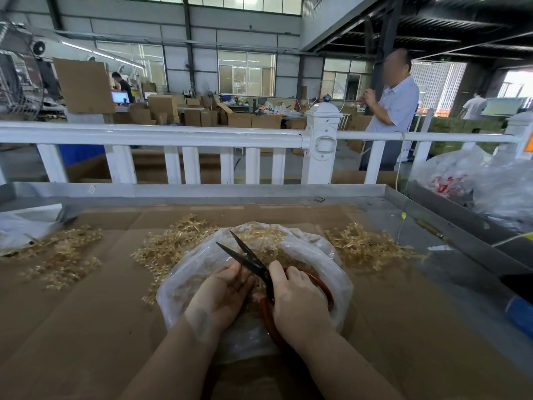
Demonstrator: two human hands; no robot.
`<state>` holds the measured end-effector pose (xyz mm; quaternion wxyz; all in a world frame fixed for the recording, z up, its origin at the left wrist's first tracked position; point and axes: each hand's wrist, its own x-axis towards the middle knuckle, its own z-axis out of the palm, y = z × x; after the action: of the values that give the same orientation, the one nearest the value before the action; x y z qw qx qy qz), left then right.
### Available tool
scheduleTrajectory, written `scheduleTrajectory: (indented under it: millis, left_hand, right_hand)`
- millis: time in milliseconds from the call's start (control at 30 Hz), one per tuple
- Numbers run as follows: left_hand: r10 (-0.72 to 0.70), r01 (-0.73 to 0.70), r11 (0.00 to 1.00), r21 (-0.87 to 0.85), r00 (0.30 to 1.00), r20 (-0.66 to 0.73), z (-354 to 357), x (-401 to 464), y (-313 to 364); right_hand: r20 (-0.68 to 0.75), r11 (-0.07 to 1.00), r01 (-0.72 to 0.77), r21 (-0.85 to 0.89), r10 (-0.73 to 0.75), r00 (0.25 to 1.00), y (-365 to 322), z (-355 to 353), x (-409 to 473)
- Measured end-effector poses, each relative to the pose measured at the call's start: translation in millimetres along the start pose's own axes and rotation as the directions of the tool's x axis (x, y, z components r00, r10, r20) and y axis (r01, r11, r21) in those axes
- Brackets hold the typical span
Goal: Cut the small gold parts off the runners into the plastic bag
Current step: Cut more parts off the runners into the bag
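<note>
A clear plastic bag [323, 255] lies open on the cardboard-covered table, with gold parts inside. My right hand [297, 301] grips scissors [245, 255] with red-brown handles, their black blades open and pointing up-left over the bag. My left hand [222, 293] reaches into the bag beside the blades, fingers curled on a gold runner that is mostly hidden. Piles of gold runners lie at the left [57, 255], behind the bag [173, 241] and at the right [369, 249].
The table has a raised metal rim [202, 192] with a white railing [173, 134] behind it. Plastic bags [490, 183] with red items sit at the right, another clear bag [20, 229] at the left. A person [389, 111] stands beyond the railing.
</note>
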<state>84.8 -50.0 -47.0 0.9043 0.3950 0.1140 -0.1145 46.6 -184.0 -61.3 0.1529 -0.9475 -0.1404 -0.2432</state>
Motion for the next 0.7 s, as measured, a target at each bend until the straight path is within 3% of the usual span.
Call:
scheduleTrajectory:
  millis: [467,700]
  left_hand:
    - [0.032,-0.032,0.999,0.026,0.999,-0.001,-1.8,7.1,-3.4]
    - [0.132,-0.138,0.987,0.083,0.988,0.08,-5.5,4.6,-9.2]
  right_hand:
    - [-0.01,0.994,0.006,0.113,-0.005,1.0,4.8,-1.2,0.5]
    - [-0.077,0.991,-0.063,0.122,0.072,0.994,8.8,-2.2,3.9]
